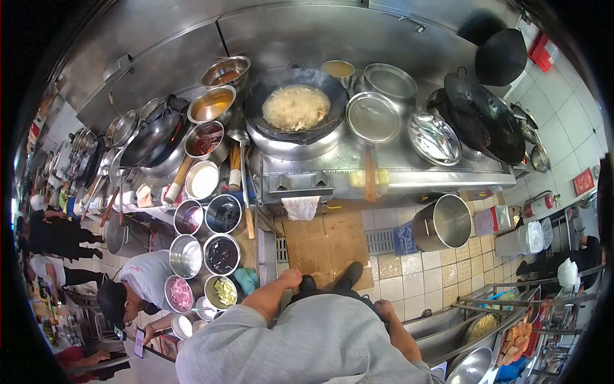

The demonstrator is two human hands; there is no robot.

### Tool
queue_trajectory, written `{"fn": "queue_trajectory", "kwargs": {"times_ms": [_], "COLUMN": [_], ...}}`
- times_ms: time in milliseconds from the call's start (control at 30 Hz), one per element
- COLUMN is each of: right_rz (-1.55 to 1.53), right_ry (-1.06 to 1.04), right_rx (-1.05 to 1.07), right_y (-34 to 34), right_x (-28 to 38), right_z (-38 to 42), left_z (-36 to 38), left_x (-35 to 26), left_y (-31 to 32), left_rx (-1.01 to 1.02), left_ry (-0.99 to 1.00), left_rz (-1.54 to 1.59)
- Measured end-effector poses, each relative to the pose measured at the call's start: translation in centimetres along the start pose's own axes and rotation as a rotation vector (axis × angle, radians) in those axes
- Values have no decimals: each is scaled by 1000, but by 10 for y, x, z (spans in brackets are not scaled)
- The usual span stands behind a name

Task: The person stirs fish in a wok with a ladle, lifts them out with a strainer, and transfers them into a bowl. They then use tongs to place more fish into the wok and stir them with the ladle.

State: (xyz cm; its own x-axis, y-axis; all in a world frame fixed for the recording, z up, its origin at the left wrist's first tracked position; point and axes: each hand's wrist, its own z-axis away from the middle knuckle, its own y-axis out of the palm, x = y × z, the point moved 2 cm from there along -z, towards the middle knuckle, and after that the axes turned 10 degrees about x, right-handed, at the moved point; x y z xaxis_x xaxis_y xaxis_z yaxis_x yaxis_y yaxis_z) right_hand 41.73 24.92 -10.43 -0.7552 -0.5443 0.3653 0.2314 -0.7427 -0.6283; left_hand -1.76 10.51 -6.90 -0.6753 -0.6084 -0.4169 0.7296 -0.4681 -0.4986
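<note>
My left hand (291,279) hangs in front of my body with its fingers curled closed, nothing visible in it. Low at my side, my right hand (384,310) is loosely closed, its fingertips partly hidden; I see no object in it. Both hands are well away from the stove. On the burner, a black wok (256,105) holds bubbling, pale yellowish liquid (295,107) with bits of food at its edge. A fine-mesh strainer (373,117) with a wooden handle lies to the wok's right. Beyond it is a metal bowl of whole silvery fish (435,138).
Bowls of sauces (212,104), chopped onion (179,293) and green pieces (221,292) line the left counter. A large pot (442,222) stands right of the cardboard mat (326,249). A co-worker (150,278) leans at the left, holding a phone (139,344). Another wok (489,121) sits far right.
</note>
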Motion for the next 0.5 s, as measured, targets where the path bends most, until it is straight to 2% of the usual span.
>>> {"fn": "queue_trajectory", "kwargs": {"times_ms": [133, 333, 433, 500], "right_rz": [12, 157, 214, 373], "right_ry": [57, 21, -30, -51], "right_rx": [35, 76, 23, 3], "right_y": [16, 5, -26, -51], "right_x": [-12, -4, 6, 1], "right_z": [-15, -18, -21, -37], "left_z": [-4, -10, -26, -34], "left_x": [10, 15, 5, -20], "left_y": [5, 5, 15, 2], "left_rx": [88, 67, 150, 181], "left_ry": [40, 74, -40, 31], "left_rz": [-119, 60, 830, 931]}}
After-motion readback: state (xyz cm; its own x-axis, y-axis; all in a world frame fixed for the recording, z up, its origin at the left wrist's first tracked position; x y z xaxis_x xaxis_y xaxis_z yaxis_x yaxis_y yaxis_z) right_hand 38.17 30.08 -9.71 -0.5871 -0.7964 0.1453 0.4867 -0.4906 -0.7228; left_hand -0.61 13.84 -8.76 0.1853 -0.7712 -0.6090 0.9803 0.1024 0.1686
